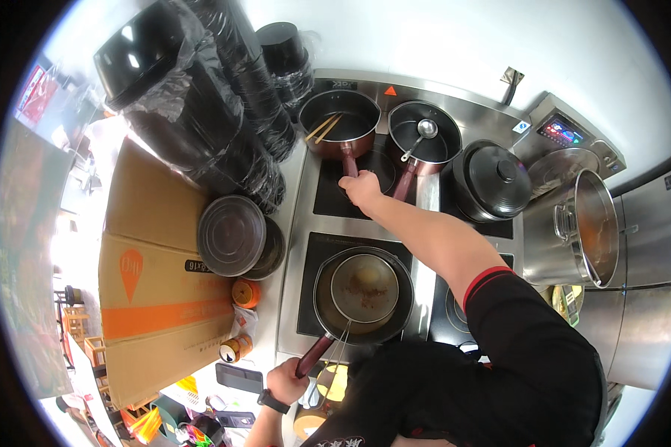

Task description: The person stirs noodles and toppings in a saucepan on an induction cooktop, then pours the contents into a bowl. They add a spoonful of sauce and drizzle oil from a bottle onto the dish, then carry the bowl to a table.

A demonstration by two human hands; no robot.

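My left hand (286, 382), with a dark watch at the wrist, grips the dark red handle of the near pot (322, 296). That pot stands on the front left black hob plate and holds a cloudy liquid. A round wire-mesh strainer (364, 286) rests in it, its long wire handle reaching over the rim toward me. My right hand (363, 189) stretches to the back and closes around the handle of the back left pot (363, 109). Wooden chopsticks (327, 129) lean in this pot. Beside it stands a similar pot (447, 125) with a metal ladle (425, 136) inside.
A lidded black pot (497, 179) and a tall steel stockpot (556, 223) with reddish contents stand at the right. Stacked black plastic containers (190, 123), a cardboard box (162, 279), an orange (246, 293), a can (236, 348) and a phone (239, 378) line the left side.
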